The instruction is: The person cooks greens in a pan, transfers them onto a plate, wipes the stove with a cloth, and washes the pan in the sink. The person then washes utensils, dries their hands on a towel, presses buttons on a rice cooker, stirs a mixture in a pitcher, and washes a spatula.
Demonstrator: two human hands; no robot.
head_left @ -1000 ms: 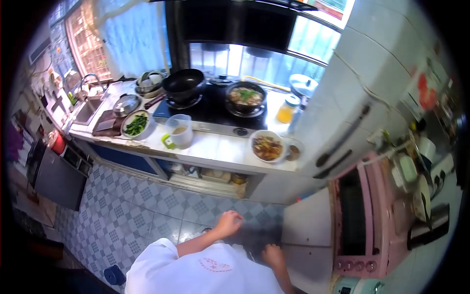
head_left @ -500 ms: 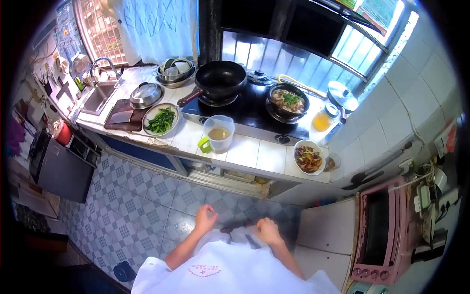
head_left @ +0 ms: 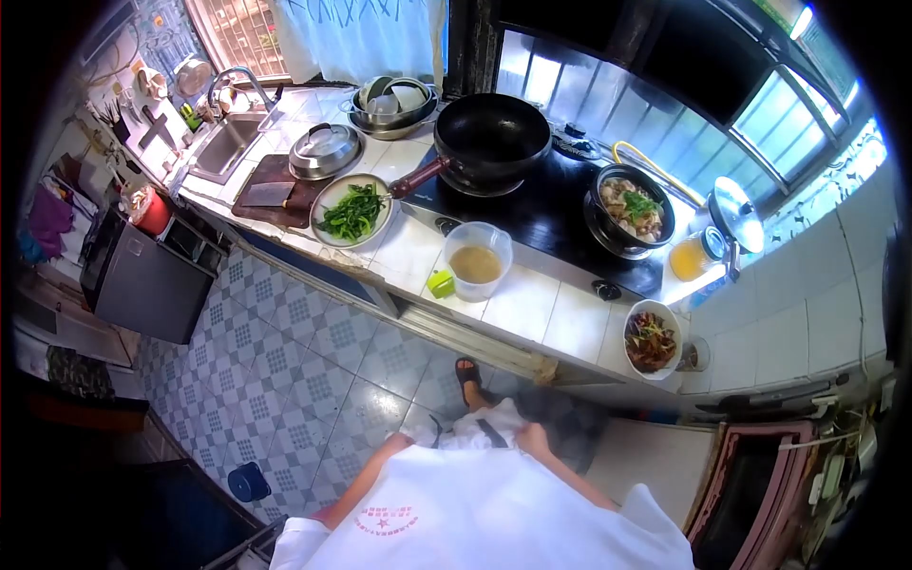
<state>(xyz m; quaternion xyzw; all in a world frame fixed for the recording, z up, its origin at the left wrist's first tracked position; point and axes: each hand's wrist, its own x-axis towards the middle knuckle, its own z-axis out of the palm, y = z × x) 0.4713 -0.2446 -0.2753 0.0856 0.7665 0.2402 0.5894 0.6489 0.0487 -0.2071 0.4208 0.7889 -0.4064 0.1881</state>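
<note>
My left hand (head_left: 395,443) is low at my waist, partly covered by the white shirt, so its fingers are hidden. On the other side, my right hand (head_left: 532,437) rests against the light trousers (head_left: 484,420), its fingers not clearly visible. Both hands are well below the counter. Nearest on the worktop stand a clear measuring jug (head_left: 478,261) with cloudy liquid and a green handle, and a bowl of browned food (head_left: 652,339). Farther left lies a plate of cooked greens (head_left: 351,211). A dark wok (head_left: 494,138) and a pot of garnished meat (head_left: 629,211) sit on the stove.
A cleaver (head_left: 267,195) lies on the dark cutting board (head_left: 249,211) beside a lidded metal pan (head_left: 325,150). The sink (head_left: 226,152) is at far left. A jar of yellow liquid (head_left: 695,255) stands right of the stove. A pink oven (head_left: 741,494) is at right; a blue stool-like object (head_left: 249,483) sits on the floor.
My view has turned left, so the counter sits farther right. Both hands have drawn closer to my body, and their fingers show less. A sandalled foot has come into view.
</note>
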